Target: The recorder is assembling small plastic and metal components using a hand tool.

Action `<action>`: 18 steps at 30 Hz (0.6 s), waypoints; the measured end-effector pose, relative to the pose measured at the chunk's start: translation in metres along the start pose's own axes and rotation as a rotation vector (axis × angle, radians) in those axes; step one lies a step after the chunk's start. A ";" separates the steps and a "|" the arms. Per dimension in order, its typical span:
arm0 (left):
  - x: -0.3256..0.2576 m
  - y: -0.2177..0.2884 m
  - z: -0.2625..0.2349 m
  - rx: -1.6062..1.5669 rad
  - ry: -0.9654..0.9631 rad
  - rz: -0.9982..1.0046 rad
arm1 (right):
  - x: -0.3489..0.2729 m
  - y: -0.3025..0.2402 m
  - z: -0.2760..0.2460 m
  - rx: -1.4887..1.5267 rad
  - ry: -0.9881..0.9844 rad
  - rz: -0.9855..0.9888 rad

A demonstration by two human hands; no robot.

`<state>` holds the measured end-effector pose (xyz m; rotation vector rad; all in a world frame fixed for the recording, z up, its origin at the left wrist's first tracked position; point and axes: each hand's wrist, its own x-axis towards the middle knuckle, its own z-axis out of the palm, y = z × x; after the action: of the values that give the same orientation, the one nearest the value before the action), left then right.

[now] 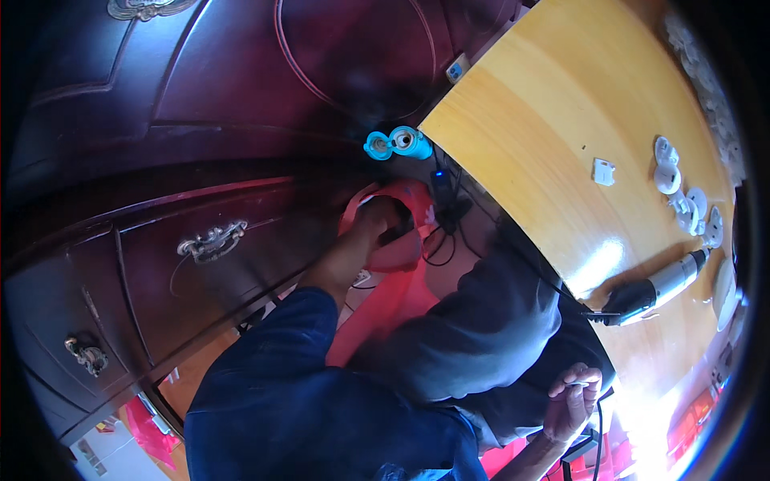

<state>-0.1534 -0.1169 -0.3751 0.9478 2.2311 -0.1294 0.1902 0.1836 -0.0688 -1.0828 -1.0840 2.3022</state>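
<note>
My left hand reaches down into the open mouth of a red plastic bag, beside the dark wooden drawers. Its fingers are lost in the bag's shadow. At the lower right, near the table's edge, my right hand is closed, thumb and fingertips pinched together. A thin pale sliver shows between them, too small to name. On the yellow wooden table above it lies a grey and black corded hand-held power tool.
White plastic parts lie along the table's right side, with a small white square piece nearer the middle. A turquoise flask with its lid flipped back stands by the table corner. Black cables run beside the bag. Dark red drawers border the left.
</note>
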 end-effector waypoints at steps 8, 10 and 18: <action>-0.055 0.035 -0.041 -0.173 0.197 -0.107 | 0.003 -0.009 0.014 -0.034 -0.186 -0.011; -0.085 0.049 -0.065 -0.238 0.191 -0.159 | 0.001 -0.010 0.020 -0.025 -0.209 -0.007; -0.221 0.111 -0.207 -0.726 0.430 0.063 | -0.022 -0.001 0.046 -0.045 -0.247 0.108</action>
<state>-0.0894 -0.0969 -0.0597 0.6660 2.3305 0.9299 0.1686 0.1494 -0.0385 -0.9098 -1.1993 2.5614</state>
